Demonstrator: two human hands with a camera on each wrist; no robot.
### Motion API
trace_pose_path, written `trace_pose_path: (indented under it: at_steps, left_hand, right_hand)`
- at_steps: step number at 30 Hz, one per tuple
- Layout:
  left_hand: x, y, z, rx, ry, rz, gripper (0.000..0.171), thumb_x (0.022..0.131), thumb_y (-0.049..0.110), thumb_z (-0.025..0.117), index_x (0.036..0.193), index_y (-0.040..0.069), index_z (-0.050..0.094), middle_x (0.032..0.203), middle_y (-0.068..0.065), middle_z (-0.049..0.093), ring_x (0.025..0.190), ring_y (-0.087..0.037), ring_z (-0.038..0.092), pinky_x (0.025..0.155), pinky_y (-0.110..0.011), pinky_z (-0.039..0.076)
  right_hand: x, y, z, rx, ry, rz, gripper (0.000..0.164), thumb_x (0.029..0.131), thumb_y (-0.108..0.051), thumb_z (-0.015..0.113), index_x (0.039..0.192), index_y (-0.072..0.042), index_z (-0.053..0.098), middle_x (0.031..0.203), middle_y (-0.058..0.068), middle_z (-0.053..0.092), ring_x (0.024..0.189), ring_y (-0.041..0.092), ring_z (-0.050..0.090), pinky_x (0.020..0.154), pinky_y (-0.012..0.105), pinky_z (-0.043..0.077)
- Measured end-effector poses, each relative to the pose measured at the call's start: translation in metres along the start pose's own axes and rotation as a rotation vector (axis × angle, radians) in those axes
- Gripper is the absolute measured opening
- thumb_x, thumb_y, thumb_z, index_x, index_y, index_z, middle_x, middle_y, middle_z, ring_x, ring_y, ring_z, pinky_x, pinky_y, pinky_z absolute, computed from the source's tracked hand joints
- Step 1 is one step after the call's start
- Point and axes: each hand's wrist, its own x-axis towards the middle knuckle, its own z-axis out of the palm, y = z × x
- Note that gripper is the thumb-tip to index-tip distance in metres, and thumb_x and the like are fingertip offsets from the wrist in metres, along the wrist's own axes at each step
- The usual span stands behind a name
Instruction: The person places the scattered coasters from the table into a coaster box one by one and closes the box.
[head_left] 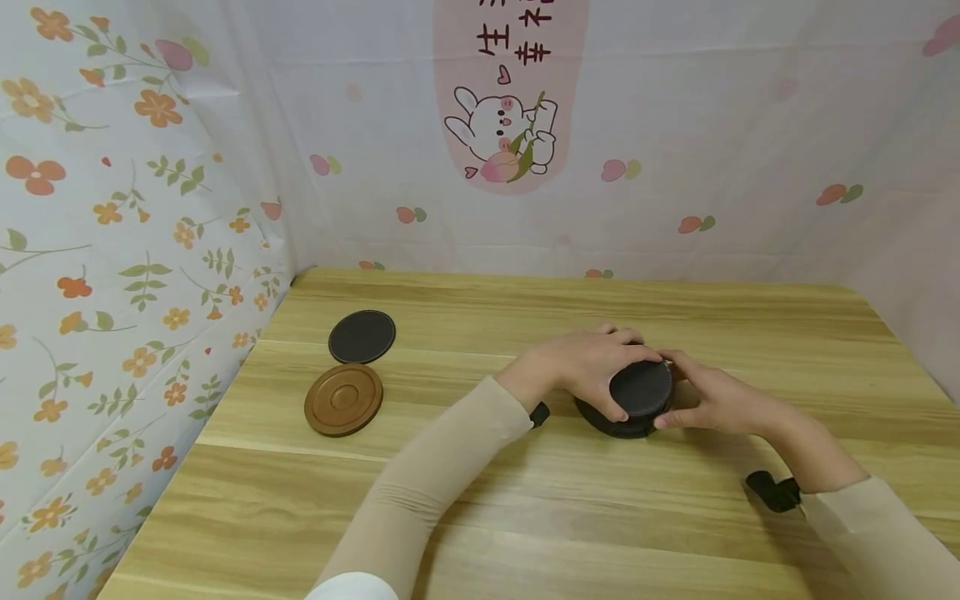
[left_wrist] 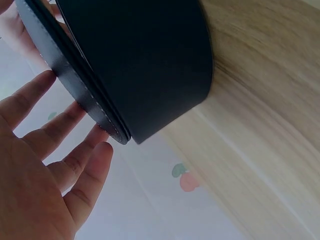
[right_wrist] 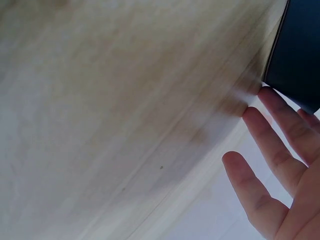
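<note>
A round black coaster (head_left: 642, 388) with a stitched rim (left_wrist: 82, 87) lies over the top of a black cylindrical holder (left_wrist: 145, 60), which stands on the table. In the left wrist view its edge looks layered, like stacked discs. My left hand (head_left: 588, 367) grips the coaster from above, thumb on the near side and fingertips along the far rim. Around the right side of the holder, my right hand (head_left: 720, 402) has its thumb low in front and fingers behind. The right wrist view shows fingertips at the holder's lower edge. The holder's inside is hidden.
On the left of the wooden table (head_left: 480, 517) lie a flat black coaster (head_left: 362, 337) and, just nearer, a brown wooden coaster (head_left: 343, 400) with ring grooves. A printed cloth (head_left: 360, 217) hangs behind the table's far edge, and a flowered cloth (head_left: 150, 275) on the left.
</note>
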Motion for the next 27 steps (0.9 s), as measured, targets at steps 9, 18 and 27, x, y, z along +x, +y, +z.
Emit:
trace_pose_path:
  at_steps: [9, 18, 27]
  left_hand:
    - [0.0069, 0.0033, 0.004, 0.027, -0.016, -0.001, 0.087, 0.08, 0.057, 0.073, 0.154, 0.036, 0.032, 0.154, 0.008, 0.033, 0.128, -0.011, 0.037, 0.1, -0.03, 0.042]
    - [0.0087, 0.004, 0.0083, 0.023, -0.006, -0.017, 0.087, 0.08, 0.056, 0.074, 0.154, 0.036, 0.033, 0.156, 0.009, 0.031, 0.131, -0.011, 0.034, 0.101, -0.032, 0.042]
    - [0.0066, 0.0037, 0.0097, 0.017, -0.011, -0.037, 0.084, 0.081, 0.057, 0.073, 0.153, 0.038, 0.034, 0.161, 0.009, 0.026, 0.141, -0.012, 0.029, 0.108, -0.041, 0.04]
  right_hand:
    - [0.0004, 0.0004, -0.0005, -0.009, -0.001, -0.019, 0.088, 0.086, -0.031, 0.078, 0.149, 0.002, 0.027, 0.135, 0.025, 0.055, 0.123, 0.043, 0.054, 0.097, 0.064, 0.042]
    - [0.0, -0.001, -0.0009, -0.006, -0.007, -0.005, 0.089, 0.086, -0.032, 0.077, 0.15, 0.003, 0.025, 0.135, 0.027, 0.054, 0.123, 0.046, 0.053, 0.097, 0.066, 0.041]
    - [-0.0006, -0.0034, -0.0015, -0.003, -0.022, 0.022, 0.091, 0.087, -0.033, 0.076, 0.151, 0.005, 0.023, 0.134, 0.029, 0.055, 0.125, 0.049, 0.052, 0.097, 0.068, 0.04]
